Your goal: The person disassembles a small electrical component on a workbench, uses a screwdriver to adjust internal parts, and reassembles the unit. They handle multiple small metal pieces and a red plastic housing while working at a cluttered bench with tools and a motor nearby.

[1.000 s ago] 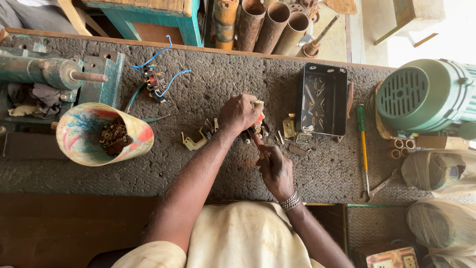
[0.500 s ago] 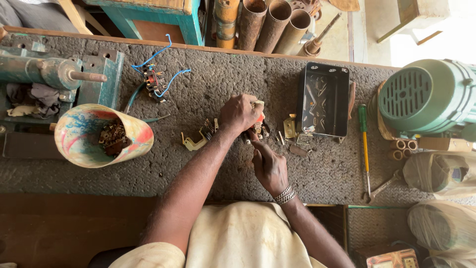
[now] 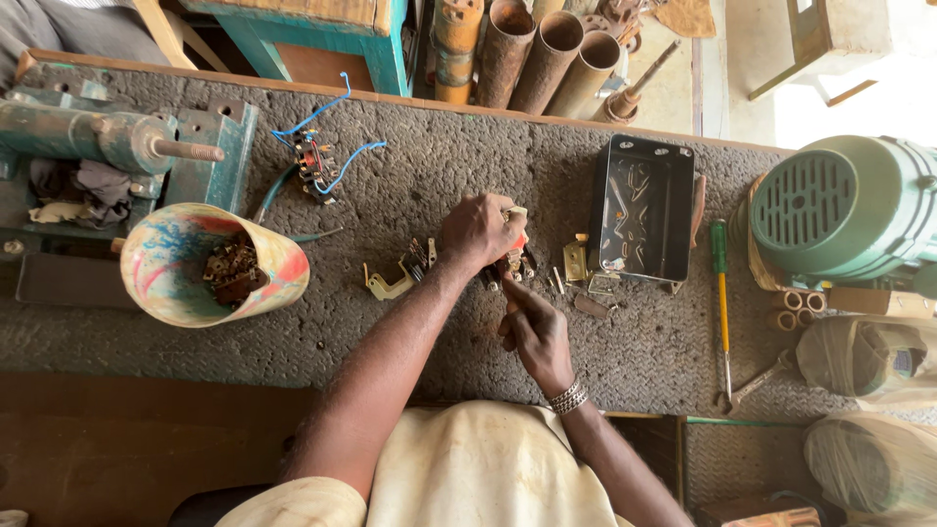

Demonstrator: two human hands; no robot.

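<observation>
Two hands working a small part over a cluttered tabletop [image 3: 410, 176].

The left hand [image 3: 478, 231] is closed in a fist around a small cream-and-red part [image 3: 515, 226], held just above the tabletop's middle. The right hand [image 3: 535, 327] sits just below it, fingers pinched narrow, index tip touching the part's underside. Loose metal bits [image 3: 576, 263] lie beside them, a black tray [image 3: 639, 207] just right, a painted cup [image 3: 210, 263] well left.

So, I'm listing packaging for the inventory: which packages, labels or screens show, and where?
Plastic bag: right edge, beside the green motor; clear, bulging, a blue patch inside.
Second bag: lower right corner; clear, rounded.
Box: bottom edge, right; mostly cut off.
No screens or signs.
</observation>
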